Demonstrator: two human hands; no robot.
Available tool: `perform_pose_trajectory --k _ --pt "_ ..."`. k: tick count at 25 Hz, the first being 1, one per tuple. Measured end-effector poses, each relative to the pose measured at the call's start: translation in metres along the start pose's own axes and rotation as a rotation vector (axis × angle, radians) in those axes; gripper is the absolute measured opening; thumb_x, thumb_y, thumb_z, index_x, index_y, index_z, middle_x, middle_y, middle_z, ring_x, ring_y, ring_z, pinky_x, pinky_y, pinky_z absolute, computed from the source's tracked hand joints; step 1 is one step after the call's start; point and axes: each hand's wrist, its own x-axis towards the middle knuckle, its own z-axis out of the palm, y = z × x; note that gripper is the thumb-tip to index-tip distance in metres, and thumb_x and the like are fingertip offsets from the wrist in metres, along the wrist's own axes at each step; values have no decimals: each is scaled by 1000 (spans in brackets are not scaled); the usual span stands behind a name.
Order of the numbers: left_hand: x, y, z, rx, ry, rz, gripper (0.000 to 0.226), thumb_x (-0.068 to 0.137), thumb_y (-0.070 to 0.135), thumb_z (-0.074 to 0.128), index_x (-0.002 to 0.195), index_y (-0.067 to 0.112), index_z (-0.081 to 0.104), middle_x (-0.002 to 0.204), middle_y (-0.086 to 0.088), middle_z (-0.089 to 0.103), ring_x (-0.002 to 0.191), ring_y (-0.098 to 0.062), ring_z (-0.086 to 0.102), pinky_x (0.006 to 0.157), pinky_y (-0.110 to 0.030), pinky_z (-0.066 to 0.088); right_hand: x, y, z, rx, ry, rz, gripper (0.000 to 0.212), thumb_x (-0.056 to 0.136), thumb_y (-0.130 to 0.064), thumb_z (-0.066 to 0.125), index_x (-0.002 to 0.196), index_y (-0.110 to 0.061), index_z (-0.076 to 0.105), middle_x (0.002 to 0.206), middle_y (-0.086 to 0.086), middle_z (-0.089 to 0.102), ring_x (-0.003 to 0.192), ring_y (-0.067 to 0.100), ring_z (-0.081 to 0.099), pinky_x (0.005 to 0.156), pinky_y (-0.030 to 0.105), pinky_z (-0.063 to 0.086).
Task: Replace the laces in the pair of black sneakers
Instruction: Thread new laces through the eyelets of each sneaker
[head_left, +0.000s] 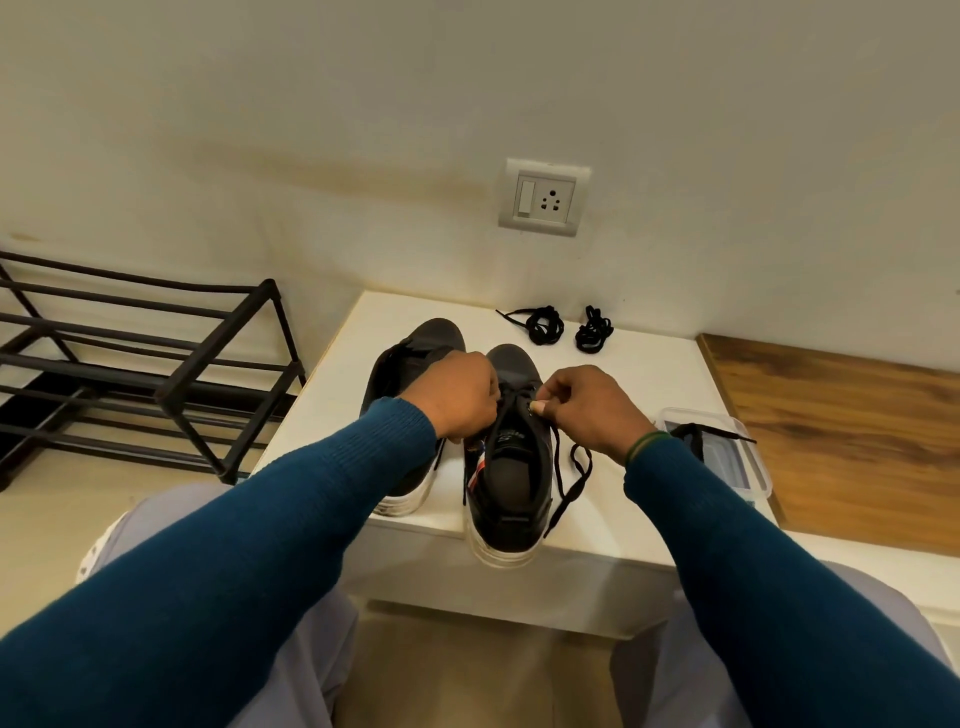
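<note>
Two black sneakers with white soles stand on a small white table (649, 374), toes pointing away from me. The right sneaker (511, 483) overhangs the front edge, and its black lace (563, 478) trails loose down its right side. My left hand (457, 395) is curled at the lace rows on that shoe's left side, partly covering the left sneaker (415, 343). My right hand (587, 410) pinches the lace at an eyelet on the right side. Two coiled black laces (545, 325) (593, 330) lie at the back of the table.
A clear plastic box (727, 457) with a black lace in it sits at the table's right edge. A wooden surface (841, 431) adjoins it on the right. A black metal shoe rack (140, 364) stands on the left. A wall socket (543, 198) is behind.
</note>
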Motion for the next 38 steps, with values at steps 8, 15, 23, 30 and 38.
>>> perform_pose_trajectory --k 8,15,23,30,38 --pt "-8 5 -14 65 -238 27 36 97 11 52 126 25 68 102 4 67 55 -10 57 50 -21 51 2 -1 -1 -184 -75 -37 27 95 -10 59 114 -22 73 117 4 68 97 17 62 82 25 47" --pt "-8 8 -23 170 -208 52 38 97 15 54 127 33 68 130 8 65 110 -15 60 101 -32 49 0 -4 -13 -245 -154 -83 29 96 -16 59 119 -29 72 129 3 64 90 10 59 82 28 46" --pt "-8 -2 -25 221 -23 32 28 93 29 60 119 28 71 118 3 69 98 -16 63 94 -38 55 -4 -2 -25 -269 -199 -100 40 98 -8 48 125 -32 66 106 -2 54 72 6 51 61 17 40" --pt "-11 -9 -44 -528 229 -84 41 94 30 35 110 8 66 101 -8 65 92 -26 60 83 -35 51 0 9 -26 -195 82 -90 33 100 -36 55 124 -17 67 114 3 66 93 12 53 82 25 39" --pt "-3 14 -31 -966 129 -3 67 86 -20 43 145 11 42 93 -8 67 74 -16 67 67 -26 55 1 -23 -1 426 219 -154 22 99 -33 56 101 -19 73 91 0 72 83 18 70 80 41 59"
